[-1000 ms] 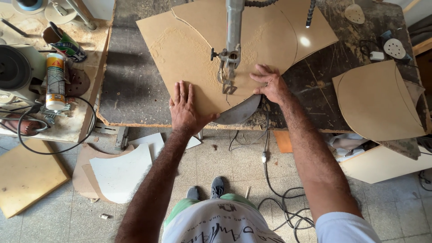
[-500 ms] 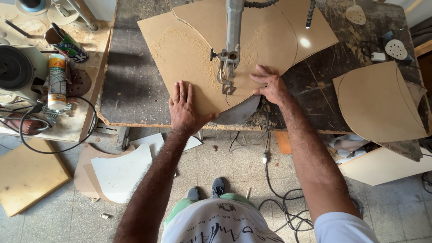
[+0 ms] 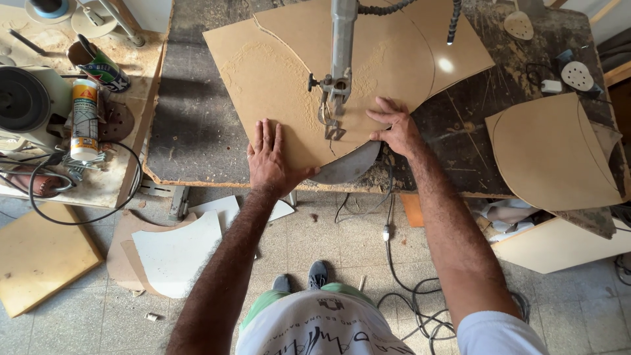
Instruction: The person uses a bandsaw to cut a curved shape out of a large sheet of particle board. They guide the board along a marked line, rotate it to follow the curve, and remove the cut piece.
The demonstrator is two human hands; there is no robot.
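Your left hand point(image 3: 271, 158) lies flat, fingers spread, on the fibreboard sheet point(image 3: 289, 72); your right hand point(image 3: 394, 128) presses its edge, gripping nothing. The sheet sits on the saw table point(image 3: 197, 118), at the blade point(image 3: 332, 121) (kerf visible). Feed slowly, follow the pencilled curve, keep fingertips off the cut line.

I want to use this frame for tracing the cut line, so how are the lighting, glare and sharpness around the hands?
Head view: even daylight, both hands sharp, left hand and right hand flat on the brown board; one small bright glare spot on the board near the saw arm; soft shadow under the bench; wide-angle bending at the edges.
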